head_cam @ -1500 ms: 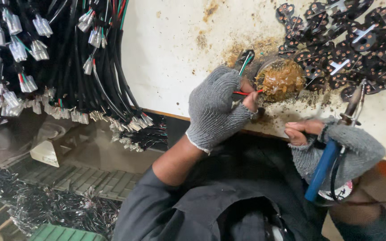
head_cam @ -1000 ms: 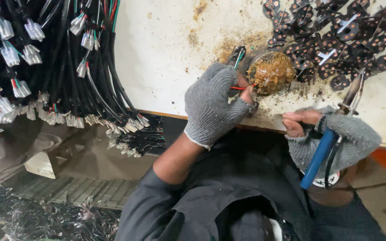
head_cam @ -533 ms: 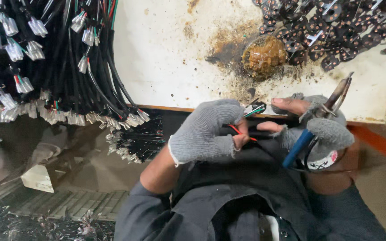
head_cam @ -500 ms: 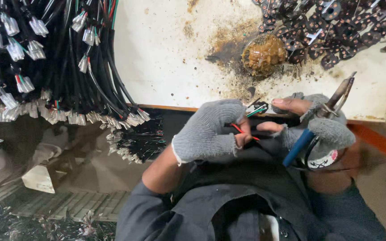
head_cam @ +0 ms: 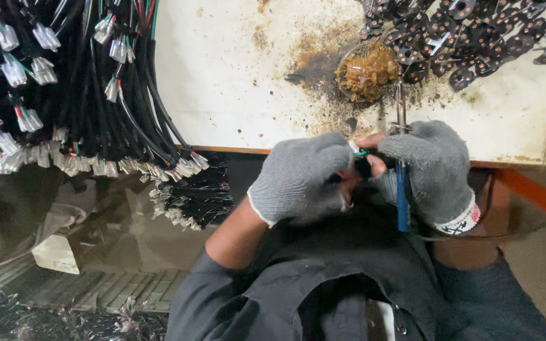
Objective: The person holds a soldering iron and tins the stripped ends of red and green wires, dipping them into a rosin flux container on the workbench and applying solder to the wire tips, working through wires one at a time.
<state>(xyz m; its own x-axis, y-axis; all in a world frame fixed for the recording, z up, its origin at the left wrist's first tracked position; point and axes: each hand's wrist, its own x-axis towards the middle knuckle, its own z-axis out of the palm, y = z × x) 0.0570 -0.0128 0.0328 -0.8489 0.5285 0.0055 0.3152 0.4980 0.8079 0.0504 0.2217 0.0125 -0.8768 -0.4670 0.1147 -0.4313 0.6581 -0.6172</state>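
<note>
Stained white bench [head_cam: 241,76] lies ahead; at its near edge the left hand [head_cam: 301,180] pinches thin wires [head_cam: 360,154] meeting the right hand [head_cam: 434,170], which grips a blue-handled tool [head_cam: 402,196] pointing away.

My single head view: looking steeply down, close over own torso, facing stained white counter [head_cam: 241,82] edge ahead.

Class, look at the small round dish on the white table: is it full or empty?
Full: the dish is heaped with brown paste, on the stained white table.
</note>
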